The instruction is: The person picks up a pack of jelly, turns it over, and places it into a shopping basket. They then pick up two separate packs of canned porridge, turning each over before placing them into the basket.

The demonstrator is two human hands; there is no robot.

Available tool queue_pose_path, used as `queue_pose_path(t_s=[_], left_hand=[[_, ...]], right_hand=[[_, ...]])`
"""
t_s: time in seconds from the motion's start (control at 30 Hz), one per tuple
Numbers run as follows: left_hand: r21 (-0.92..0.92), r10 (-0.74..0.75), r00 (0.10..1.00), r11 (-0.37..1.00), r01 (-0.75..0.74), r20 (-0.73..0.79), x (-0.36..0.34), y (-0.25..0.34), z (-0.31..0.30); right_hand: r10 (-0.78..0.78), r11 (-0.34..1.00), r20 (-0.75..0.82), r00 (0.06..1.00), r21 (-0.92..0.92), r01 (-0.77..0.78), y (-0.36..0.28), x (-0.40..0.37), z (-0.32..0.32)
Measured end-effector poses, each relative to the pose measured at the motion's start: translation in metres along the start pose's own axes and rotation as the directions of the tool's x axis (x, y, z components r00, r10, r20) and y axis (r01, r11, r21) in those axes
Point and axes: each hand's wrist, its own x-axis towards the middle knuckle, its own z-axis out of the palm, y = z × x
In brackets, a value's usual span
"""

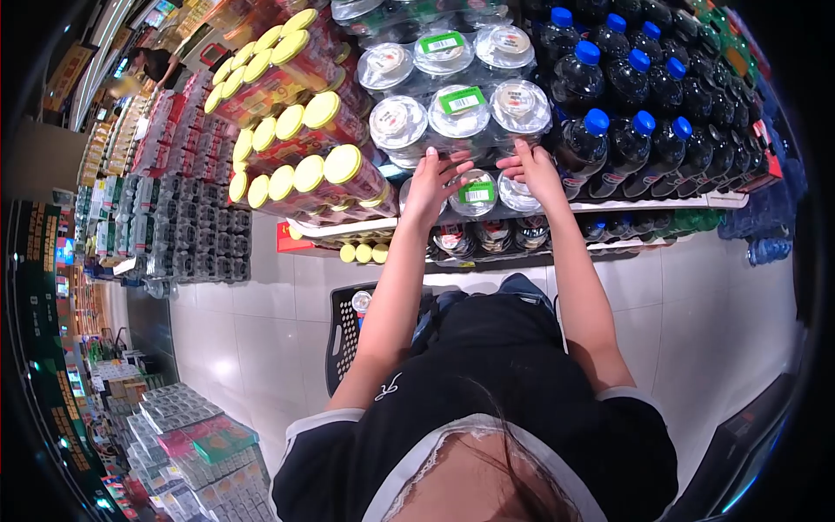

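Both my hands reach to the front of a stack of shrink-wrapped packs of round containers (458,111) with silvery tops, one bearing a green barcode label (462,100). My left hand (435,184) is at the lower left front of the upper pack, fingers spread and pointing inward. My right hand (532,174) is at its lower right, fingers apart, fingertips right at the wrap. Neither hand is closed round anything. Below them, another wrapped pack (477,195) with a green label shows between my wrists.
Yellow-lidded tubs (309,173) stand left of the stack. Dark bottles with blue caps (583,143) stand right. A white shelf edge (661,204) runs along the front. A black perforated basket (341,339) is on the floor by my left arm. Stacked cartons (187,452) stand lower left.
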Motion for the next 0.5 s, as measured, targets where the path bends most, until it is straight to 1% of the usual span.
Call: queue_pose_path(t_s=[0.07, 0.13, 0.17, 0.2, 0.27, 0.33, 0.4, 0.47, 0.5], left_hand=[[0.015, 0.029, 0.999, 0.999, -0.029, 0.017, -0.003, -0.004, -0.001], [-0.05, 0.03, 1.0, 0.998, -0.031, -0.009, -0.009, -0.009, -0.005], [-0.087, 0.051, 0.998, 0.995, -0.048, 0.034, -0.012, -0.017, -0.009], [-0.124, 0.074, 0.994, 0.99, -0.064, 0.076, -0.017, -0.024, -0.012], [-0.179, 0.067, 0.993, 0.983, -0.049, 0.093, -0.036, -0.028, -0.011], [-0.16, 0.087, 0.989, 0.985, -0.066, 0.123, -0.058, -0.032, -0.01], [-0.118, 0.096, 0.975, 0.99, -0.073, 0.2, -0.079, -0.037, -0.019], [-0.262, 0.044, 0.935, 0.964, 0.053, 0.352, -0.101, -0.039, -0.038], [-0.284, 0.02, 0.913, 0.953, 0.105, 0.407, -0.113, -0.042, -0.048]], right_hand=[[-0.003, 1.0, 0.023, 1.0, -0.03, 0.003, -0.004, -0.004, 0.003], [0.043, 0.997, 0.017, 0.999, 0.062, -0.044, -0.004, -0.007, 0.004], [0.026, 0.993, 0.067, 0.997, 0.113, -0.034, -0.002, -0.009, 0.005], [0.026, 0.995, 0.084, 0.996, 0.096, -0.035, -0.004, -0.016, 0.007], [0.035, 0.941, 0.148, 0.988, 0.327, -0.082, -0.009, -0.036, 0.015], [0.026, 0.925, 0.164, 0.986, 0.37, -0.086, 0.005, -0.053, 0.026], [0.012, 0.922, 0.218, 0.976, 0.375, -0.095, 0.011, -0.078, 0.042], [0.057, 0.899, 0.286, 0.957, 0.401, -0.173, 0.017, -0.103, 0.057], [0.086, 0.9, 0.325, 0.942, 0.38, -0.213, 0.021, -0.112, 0.062]])
